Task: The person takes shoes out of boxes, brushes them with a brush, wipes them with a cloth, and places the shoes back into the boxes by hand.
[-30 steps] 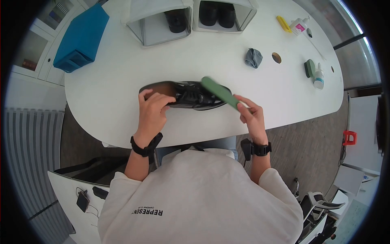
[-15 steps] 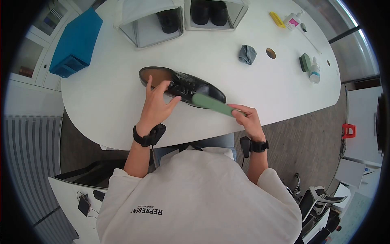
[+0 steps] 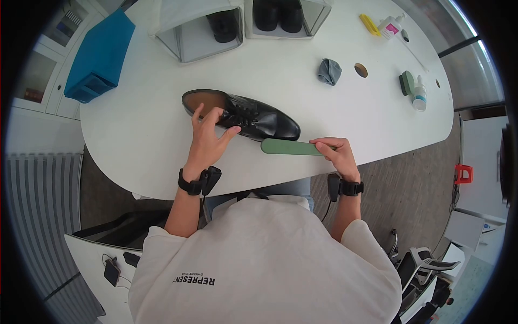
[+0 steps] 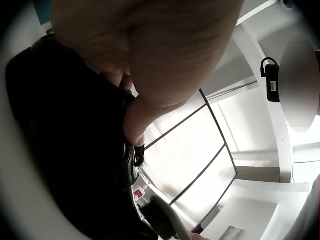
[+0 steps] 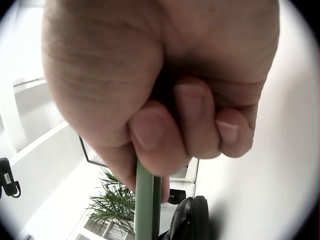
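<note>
A black lace-up dress shoe (image 3: 264, 120) is on the white table, its toe angled right and towards the person. My left hand (image 3: 208, 137) grips it at the heel end, with fingers at the opening and the thumb near the laces; the left wrist view has the thumb (image 4: 142, 117) against the dark upper. In my right hand (image 3: 337, 154) is the handle of a green-backed shoe brush (image 3: 288, 147), lying along the near side of the toe. Dark bristles (image 4: 157, 217) show in the left wrist view. Curled fingers surround the green handle (image 5: 144, 205) in the right wrist view.
Beyond the shoe are a crumpled grey cloth (image 3: 329, 72) and two open boxes with dark shoes inside (image 3: 224, 27). At right stand a second green brush (image 3: 406, 83), a spray bottle (image 3: 419, 97) and a pump bottle (image 3: 390, 26). A blue case (image 3: 102, 56) is at left.
The brush has swept from over the toe to the shoe's near side and now points left. The shoe has turned, its toe end swinging towards the person. The left hand's thumb has spread towards the laces.
</note>
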Available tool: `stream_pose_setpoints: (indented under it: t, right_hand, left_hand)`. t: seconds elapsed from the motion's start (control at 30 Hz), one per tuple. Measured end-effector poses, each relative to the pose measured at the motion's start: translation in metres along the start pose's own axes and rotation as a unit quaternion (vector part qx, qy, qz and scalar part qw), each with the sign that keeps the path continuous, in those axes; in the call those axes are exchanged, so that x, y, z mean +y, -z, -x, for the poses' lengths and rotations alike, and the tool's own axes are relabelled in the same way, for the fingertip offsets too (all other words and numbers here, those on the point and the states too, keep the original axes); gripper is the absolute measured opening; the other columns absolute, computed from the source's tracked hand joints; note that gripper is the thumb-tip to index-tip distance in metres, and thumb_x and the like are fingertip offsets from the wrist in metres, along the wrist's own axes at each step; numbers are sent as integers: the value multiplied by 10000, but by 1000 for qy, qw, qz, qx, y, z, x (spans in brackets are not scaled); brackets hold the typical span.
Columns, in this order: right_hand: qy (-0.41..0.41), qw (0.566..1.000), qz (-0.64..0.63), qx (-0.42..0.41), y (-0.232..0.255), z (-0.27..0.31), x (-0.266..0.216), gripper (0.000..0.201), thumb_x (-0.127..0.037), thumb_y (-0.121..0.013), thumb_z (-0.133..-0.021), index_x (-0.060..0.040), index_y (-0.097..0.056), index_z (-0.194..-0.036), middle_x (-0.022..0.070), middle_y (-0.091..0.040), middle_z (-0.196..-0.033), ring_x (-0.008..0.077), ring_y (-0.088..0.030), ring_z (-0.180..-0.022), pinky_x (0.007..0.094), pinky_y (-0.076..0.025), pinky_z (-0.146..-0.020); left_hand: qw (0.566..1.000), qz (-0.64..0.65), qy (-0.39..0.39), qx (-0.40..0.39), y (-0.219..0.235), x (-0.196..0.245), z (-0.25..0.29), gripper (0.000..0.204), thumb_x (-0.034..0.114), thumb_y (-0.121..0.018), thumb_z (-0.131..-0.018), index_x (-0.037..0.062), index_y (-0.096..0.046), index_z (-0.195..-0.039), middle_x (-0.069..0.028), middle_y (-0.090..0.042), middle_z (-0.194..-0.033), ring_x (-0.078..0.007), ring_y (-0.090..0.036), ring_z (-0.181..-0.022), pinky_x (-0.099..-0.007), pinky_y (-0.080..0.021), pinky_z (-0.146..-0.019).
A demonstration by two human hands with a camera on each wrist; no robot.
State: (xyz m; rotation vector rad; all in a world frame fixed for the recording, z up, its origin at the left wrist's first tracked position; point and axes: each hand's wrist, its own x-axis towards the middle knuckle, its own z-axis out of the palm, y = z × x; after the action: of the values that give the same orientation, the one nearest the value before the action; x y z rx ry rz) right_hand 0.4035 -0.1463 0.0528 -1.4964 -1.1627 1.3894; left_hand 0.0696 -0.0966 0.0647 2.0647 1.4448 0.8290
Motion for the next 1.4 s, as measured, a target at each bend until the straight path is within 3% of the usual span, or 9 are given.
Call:
stream_pose_setpoints:
  t: [0.37, 0.5, 0.57, 0.77, 0.9, 0.97, 1.07, 1.27, 1.4]
  right_hand:
    - [0, 993, -64, 98, 29, -5, 18, 230, -206, -635, -899, 2, -701, -973, -43, -591, -720, 33, -378, -568, 203, -302, -521]
    - [9, 999, -46, 20, 43, -5, 26, 258, -213, -648, -891, 20, -691, -992, -30, -586, -707, 39, -364, -562, 202, -295, -519]
    - [23, 997, -76, 9, 41, -5, 29, 264, -217, -658, -883, 22, -694, -988, -25, -599, -712, 40, -370, -566, 202, -299, -522]
    - [70, 978, -191, -50, 14, -11, 17, 270, -203, -649, -893, 53, -676, -974, 4, -596, -724, 45, -375, -562, 203, -305, -524]
    - [86, 958, -271, -36, -7, -29, 4, 250, -182, -622, -914, 53, -668, -985, 19, -602, -727, 39, -372, -554, 203, -304, -517]
    - [91, 945, -271, -160, -14, -34, 5, 249, -174, -611, -922, 51, -658, -1018, 18, -603, -751, 36, -361, -549, 196, -297, -513]
    - [63, 950, -260, -160, -40, -40, 3, 245, -166, -597, -931, 47, -656, -1037, 0, -588, -755, 38, -341, -545, 193, -279, -503]
    - [18, 959, -240, -151, -65, -43, 6, 274, -204, -572, -944, 47, -638, -1031, -22, -545, -696, 39, -331, -518, 196, -291, -517]
    - [54, 927, -285, -239, -47, -38, 10, 272, -214, -618, -920, 35, -654, -1023, 21, -609, -751, 40, -362, -526, 194, -315, -519]
  left_hand:
    - [999, 42, -14, 2, 5, -11, -18, 338, 232, -709, -792, 19, -537, -991, -75, -547, -834, -237, -521, -900, -464, -142, -1128]
    - [998, 54, -28, 7, 12, -22, -21, 340, 213, -713, -794, 19, -539, -1013, -63, -560, -859, -232, -519, -929, -449, -197, -1103]
    - [987, 146, 13, 65, 10, -29, -19, 314, 197, -704, -812, 23, -544, -1020, -44, -575, -895, -192, -521, -935, -381, -302, -1027]
    - [922, 373, 42, 93, 27, -25, -15, 236, 136, -671, -835, 27, -550, -1005, -10, -578, -932, -122, -520, -905, -251, -357, -901]
    - [908, 400, 33, 116, 29, -41, -3, 232, 115, -628, -865, 23, -538, -1058, -13, -585, -985, -114, -518, -962, -266, -322, -965]
    - [898, 424, 18, 117, 32, -46, 3, 284, 155, -655, -856, 22, -537, -1076, -24, -598, -1043, -128, -529, -1016, -305, -212, -1086]
    - [900, 421, 8, 110, 37, -52, 13, 333, 205, -682, -843, 25, -539, -1085, -32, -601, -1078, -142, -516, -1084, -335, -99, -1142]
    - [887, 445, 2, 122, 36, -55, 26, 342, 207, -675, -848, 27, -520, -1094, -39, -583, -1107, -151, -486, -1134, -340, -181, -1119]
    - [844, 513, -2, 158, 35, -73, 31, 377, 205, -656, -863, 23, -483, -1144, -44, -574, -1127, -164, -501, -1126, -337, -282, -1068]
